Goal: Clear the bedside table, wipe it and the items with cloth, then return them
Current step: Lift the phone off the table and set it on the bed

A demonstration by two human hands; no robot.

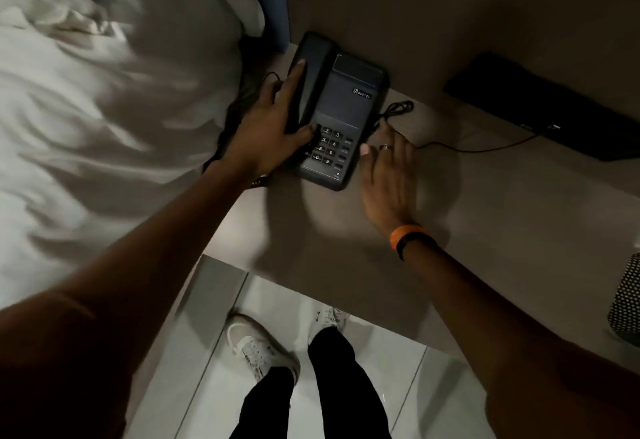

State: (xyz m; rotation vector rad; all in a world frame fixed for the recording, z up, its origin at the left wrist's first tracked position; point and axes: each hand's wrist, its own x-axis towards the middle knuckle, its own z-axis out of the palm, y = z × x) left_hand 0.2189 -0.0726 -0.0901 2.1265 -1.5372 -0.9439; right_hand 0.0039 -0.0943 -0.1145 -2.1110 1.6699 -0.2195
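At the back left corner of the table (485, 230), close to the wall, sits a black desk phone (341, 116). The left hand (266, 127) lies on the handset (308, 82), with the fingers (298, 73) stretched along it and the thumb on the keypad side. It looks like a loose hold, not a tight one. The right hand (388, 175) is open and flat, just beside the right side of the phone, and holds nothing.

I think the step is to lift the phone off so the table can be wiped. It is best to take the base with both hands and keep the handset pressed down, so it does not slip off.

A thin cord (450, 149) runs from the phone along the table to the right, near a flat black thing (540, 106) by the wall. The cord may pull tight, so lift slowly.

On the left, the bed (104, 109) is very near and soft, a good place to put the phone. The front of the table has lots of open room. A spotted thing (627, 300) sits at the right edge.
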